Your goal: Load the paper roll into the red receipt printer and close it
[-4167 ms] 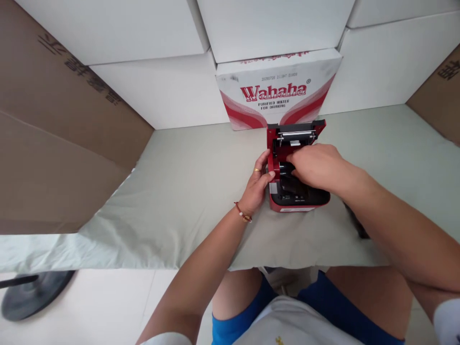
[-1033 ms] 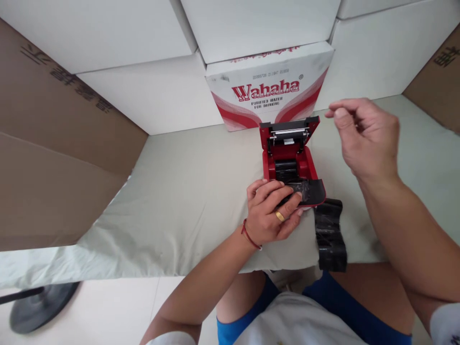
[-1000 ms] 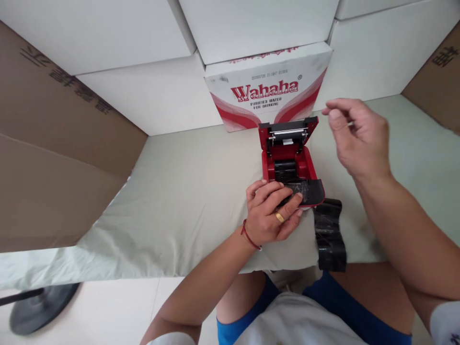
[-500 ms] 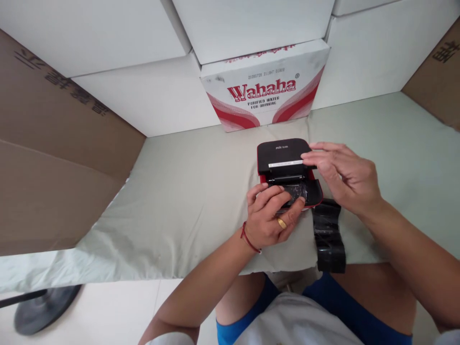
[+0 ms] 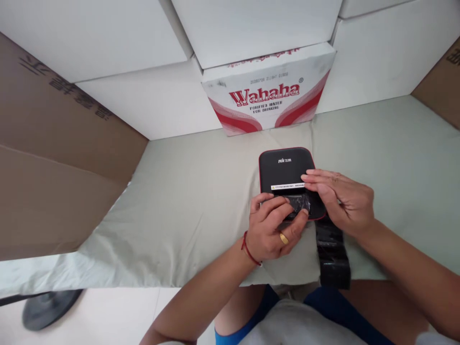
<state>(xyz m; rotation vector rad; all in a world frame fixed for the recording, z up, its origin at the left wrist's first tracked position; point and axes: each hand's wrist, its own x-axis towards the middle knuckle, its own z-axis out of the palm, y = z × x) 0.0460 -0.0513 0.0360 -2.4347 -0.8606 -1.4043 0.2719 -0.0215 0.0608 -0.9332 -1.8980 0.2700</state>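
A small portable printer, black with a red rim and a white warning strip, lies on the cloth with its lid down. My left hand wraps its fingers over the printer's front part, thumb and fingertips pressing on a shiny dark patch there. Fingers of my right hand lie together along the lid's right edge, the thumb bent below them. Below the printer's right corner, a wavy strip of glossy black film runs over the table's front edge; its upper end is hidden.
A pale green cloth covers the table. Behind the printer stands a Wahaha water carton, with white boxes stacked around it. Brown cardboard walls the left side. A black round base is on the floor.
The printer's lid, raised before with the inside and a roller showing, has come down flat over the body. My right hand has moved down with it; my left stays at the front.
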